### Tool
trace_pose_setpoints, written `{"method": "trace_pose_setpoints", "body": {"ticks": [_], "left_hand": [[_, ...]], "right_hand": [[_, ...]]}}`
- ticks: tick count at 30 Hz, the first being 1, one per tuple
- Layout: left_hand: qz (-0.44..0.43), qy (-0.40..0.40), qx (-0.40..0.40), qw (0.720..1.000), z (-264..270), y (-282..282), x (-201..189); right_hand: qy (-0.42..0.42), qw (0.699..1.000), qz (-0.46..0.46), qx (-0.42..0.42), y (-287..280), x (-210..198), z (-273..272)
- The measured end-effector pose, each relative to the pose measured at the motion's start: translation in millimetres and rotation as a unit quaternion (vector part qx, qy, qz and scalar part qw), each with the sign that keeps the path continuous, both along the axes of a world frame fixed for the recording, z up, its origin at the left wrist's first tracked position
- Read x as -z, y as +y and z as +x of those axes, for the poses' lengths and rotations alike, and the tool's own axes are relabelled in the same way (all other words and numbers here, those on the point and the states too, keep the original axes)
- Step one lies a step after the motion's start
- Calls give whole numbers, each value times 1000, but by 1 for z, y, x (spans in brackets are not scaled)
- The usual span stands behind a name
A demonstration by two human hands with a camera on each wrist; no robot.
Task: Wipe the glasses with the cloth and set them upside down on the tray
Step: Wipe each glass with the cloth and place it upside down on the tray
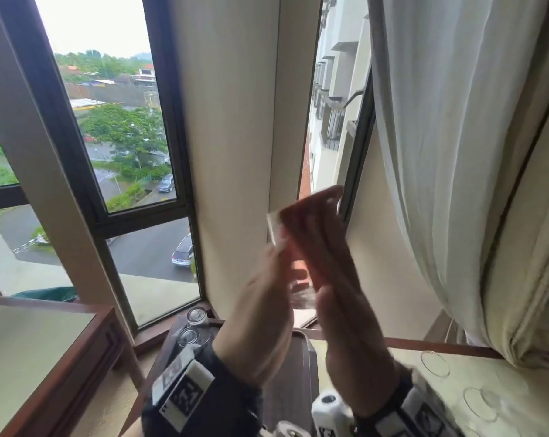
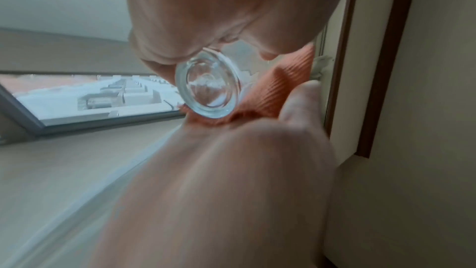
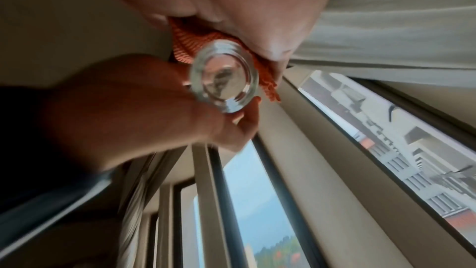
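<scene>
Head view: one clear glass is held up in front of the window, between two hands. The left hand is curled round the glass. The right hand is closed on one orange cloth, which is pressed against the glass and stands up above it, blurred by motion. Most of the glass is hidden by the hands and the cloth; only its thick round base is plainly seen, best in the wrist views.

Below the window, one dark tray with a raised rim is partly covered by the wrists. Two glasses stand upside down at its far left corner, bases up. To the right of the tray, the rims of two more glasses are faintly made out on a pale cloth-like surface; whether more stand there cannot be told, as the picture's edge cuts them off. One pale, folded curtain hangs to the right of the window.

The cloth's weave is ribbed, with a frayed edge.
</scene>
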State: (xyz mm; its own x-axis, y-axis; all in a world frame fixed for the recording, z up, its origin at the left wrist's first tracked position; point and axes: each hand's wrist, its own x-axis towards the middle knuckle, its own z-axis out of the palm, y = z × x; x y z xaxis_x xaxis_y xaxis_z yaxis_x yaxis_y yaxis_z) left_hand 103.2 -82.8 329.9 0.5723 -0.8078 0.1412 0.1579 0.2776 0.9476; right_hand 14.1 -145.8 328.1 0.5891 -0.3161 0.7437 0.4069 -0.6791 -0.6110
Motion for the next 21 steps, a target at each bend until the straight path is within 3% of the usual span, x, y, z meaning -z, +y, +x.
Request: {"method": "trace_pose_setpoints", "body": {"ticks": [3,5,7,8,12,14,18,21], "left_hand": [[-39,42,5,998,18,6,-11],[-43,33,7,998,27,5,-12],[-52,10,13,999,26,4,-8],[-58,-3,21,998,23,3,-5],[-43,-58,33,997,9,-1,4],[-16,-72,16,997,7,-7,11],[-16,-9,10,1000,19,-4,11],[-33,42,-15,998,31,2,3]], "right_hand": [[18,999,-37,8,9,34,-2],[23,999,30,20,8,53,-4],[25,990,137,26,2,51,-2],[25,988,146,36,-5,44,-1],[18,995,99,-11,-28,-6,2],[12,999,36,20,-25,-17,8],[58,988,-113,88,-1,12,9],[58,993,-85,62,8,35,0]]}}
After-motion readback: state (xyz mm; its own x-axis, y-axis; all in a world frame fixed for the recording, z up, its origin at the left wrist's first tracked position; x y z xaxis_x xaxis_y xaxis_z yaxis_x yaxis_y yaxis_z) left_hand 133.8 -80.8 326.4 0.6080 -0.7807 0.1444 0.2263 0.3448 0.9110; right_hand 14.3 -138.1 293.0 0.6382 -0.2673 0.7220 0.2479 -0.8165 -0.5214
